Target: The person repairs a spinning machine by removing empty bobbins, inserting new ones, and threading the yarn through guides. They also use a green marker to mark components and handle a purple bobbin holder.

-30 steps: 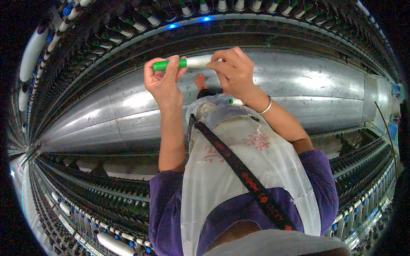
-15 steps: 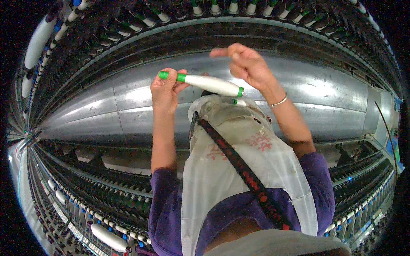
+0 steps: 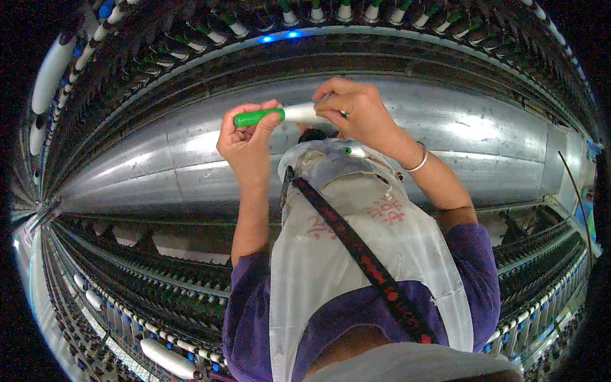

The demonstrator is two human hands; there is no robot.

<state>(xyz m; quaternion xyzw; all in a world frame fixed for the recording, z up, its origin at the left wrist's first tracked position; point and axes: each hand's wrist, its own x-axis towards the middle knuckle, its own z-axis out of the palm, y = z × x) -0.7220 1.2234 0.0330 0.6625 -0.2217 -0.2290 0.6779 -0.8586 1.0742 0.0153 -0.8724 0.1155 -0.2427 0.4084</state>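
I hold a yarn bobbin (image 3: 289, 114), a green tube wound with white thread, level in front of me. My left hand (image 3: 246, 135) pinches its bare green end. My right hand (image 3: 356, 114) closes over the white wound part at the other end. Just below them hangs a translucent white plastic bag (image 3: 356, 248) on my chest, slung from a dark strap (image 3: 363, 254). Another green-tipped bobbin (image 3: 352, 151) shows in the bag's open mouth.
A long shiny metal panel (image 3: 159, 159) of a spinning machine runs across in front of me. Rows of bobbins on spindles line the top (image 3: 344, 11) and the lower left (image 3: 167, 358). A silver bracelet (image 3: 419, 162) sits on my right wrist.
The bobbin tilted down to the right half a second ago and my right hand was lifted off it; now the bobbin is level and my right hand grips it again.
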